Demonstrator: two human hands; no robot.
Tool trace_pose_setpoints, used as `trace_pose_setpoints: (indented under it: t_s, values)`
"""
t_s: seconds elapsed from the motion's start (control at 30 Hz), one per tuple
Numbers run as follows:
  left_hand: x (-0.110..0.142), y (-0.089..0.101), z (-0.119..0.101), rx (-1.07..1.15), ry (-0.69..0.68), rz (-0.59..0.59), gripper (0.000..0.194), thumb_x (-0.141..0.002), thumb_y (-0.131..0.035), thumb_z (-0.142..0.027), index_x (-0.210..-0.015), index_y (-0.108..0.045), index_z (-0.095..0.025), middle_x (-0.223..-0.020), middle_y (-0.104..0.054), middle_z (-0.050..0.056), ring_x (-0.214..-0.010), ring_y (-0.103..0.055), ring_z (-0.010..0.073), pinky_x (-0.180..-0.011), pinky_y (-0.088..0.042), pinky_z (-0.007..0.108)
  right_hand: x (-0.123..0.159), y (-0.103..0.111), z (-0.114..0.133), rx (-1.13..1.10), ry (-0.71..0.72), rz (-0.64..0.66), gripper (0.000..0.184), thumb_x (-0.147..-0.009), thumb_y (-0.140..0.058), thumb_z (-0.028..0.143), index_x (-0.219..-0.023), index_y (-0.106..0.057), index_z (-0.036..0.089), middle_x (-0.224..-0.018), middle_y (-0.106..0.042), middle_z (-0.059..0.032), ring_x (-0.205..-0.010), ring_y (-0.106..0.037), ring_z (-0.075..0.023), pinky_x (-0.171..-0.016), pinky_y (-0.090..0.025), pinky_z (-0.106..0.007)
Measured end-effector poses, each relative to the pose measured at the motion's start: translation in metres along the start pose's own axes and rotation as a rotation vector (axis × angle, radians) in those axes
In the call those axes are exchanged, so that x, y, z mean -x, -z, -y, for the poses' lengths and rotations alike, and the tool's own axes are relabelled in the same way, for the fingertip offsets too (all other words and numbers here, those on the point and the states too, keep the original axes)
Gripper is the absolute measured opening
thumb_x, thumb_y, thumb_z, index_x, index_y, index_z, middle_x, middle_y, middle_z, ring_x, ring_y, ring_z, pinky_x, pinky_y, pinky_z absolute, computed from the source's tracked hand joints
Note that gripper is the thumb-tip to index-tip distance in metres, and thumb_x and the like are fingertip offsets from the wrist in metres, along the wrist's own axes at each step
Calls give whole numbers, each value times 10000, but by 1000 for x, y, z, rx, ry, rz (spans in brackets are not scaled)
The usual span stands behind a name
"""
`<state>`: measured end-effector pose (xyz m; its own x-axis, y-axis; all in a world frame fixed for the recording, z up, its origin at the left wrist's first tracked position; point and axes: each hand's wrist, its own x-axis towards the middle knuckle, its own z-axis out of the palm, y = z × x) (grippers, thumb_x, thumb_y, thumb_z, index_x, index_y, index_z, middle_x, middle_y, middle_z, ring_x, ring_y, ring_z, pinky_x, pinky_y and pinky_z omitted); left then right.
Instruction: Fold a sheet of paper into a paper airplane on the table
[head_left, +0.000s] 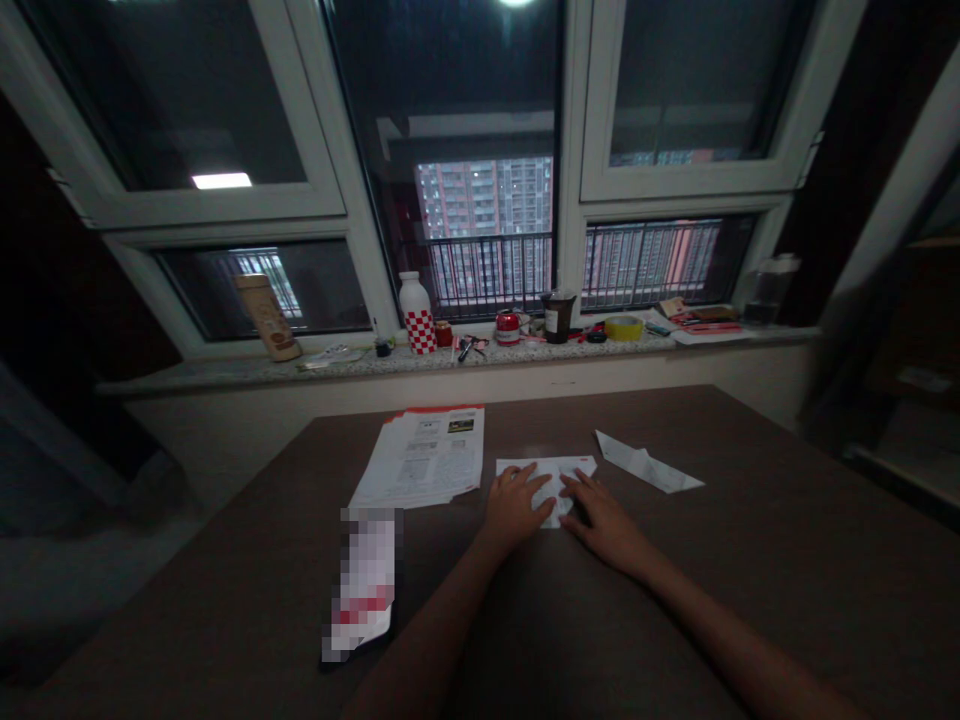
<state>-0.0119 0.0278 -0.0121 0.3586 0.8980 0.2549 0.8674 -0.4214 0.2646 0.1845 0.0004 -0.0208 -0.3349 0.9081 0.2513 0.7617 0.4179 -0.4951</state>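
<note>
the left hand and right hand press flat, fingers spread, pinching nothing, on a folded white paper sheet on a dark brown table. left of that sheet lie red-edged printed leaflets; right of it, a white paper scrap; beyond it, a red-checked white bottle stands on a speckled stone windowsill.
</note>
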Motion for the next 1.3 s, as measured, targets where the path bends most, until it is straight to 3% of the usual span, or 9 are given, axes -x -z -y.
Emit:
trace_pose_setpoints:
  t_s: [0.13,0.37,0.5,0.67,0.93,1.1,1.3]
  values:
    - [0,1,3,-17,-23,40,533,-859,-484,-588,-1352,-488,-384,-1489,-405,-33,-1319,-355,300,-1080,-303,506,-3,-3,-8,-55,16,-15,316,-936,-399,296,-1156,-606,199,-1444,-471,-78,-1424,-263,-227,-1162,-227,-469]
    - [-2,17,3,6,-32,233,819,-735,-482,-777,-1429,-393,-351,-1554,-280,43,-1405,-224,350,-1124,-197,542,-4,-6,-11,-35,13,-28,324,-912,-450,275,-1189,-601,199,-1435,-480,-87,-1417,-281,-236,-1162,-229,-467]
    - [-4,24,3,24,-28,332,886,-716,-460,-810,-1457,-340,-341,-1581,-203,55,-1438,-143,346,-1141,-142,540,-4,-5,-8,-21,-8,-23,340,-910,-448,272,-1203,-598,191,-1440,-474,-90,-1416,-283,-238,-1160,-229,-466]
    - [-3,22,4,26,-22,296,886,-715,-475,-804,-1457,-338,-338,-1585,-183,59,-1442,-133,341,-1148,-135,532,-3,-3,-5,7,0,-3,365,-909,-441,268,-1235,-584,190,-1435,-482,-86,-1417,-281,-236,-1162,-229,-461]
    - [1,19,3,3,-77,197,712,-749,-518,-734,-1370,-463,-389,-1559,-265,17,-1411,-224,340,-1126,-204,546,-3,-1,-4,28,6,-7,413,-907,-432,261,-1300,-541,194,-1422,-498,-80,-1413,-288,-244,-1156,-242,-488]
    - [0,20,5,4,-84,230,750,-747,-510,-746,-1402,-418,-392,-1565,-250,13,-1423,-186,355,-1126,-195,559,-3,-1,-3,33,0,-2,395,-905,-439,259,-1274,-562,194,-1440,-477,-83,-1412,-293,-242,-1157,-243,-481]
    - [3,16,6,3,-179,188,692,-815,-478,-688,-1423,-381,-373,-1551,-288,-37,-1436,-149,326,-1147,-178,536,-3,-2,-5,35,-2,2,429,-910,-437,264,-1323,-520,186,-1442,-473,-90,-1408,-300,-243,-1154,-250,-468]
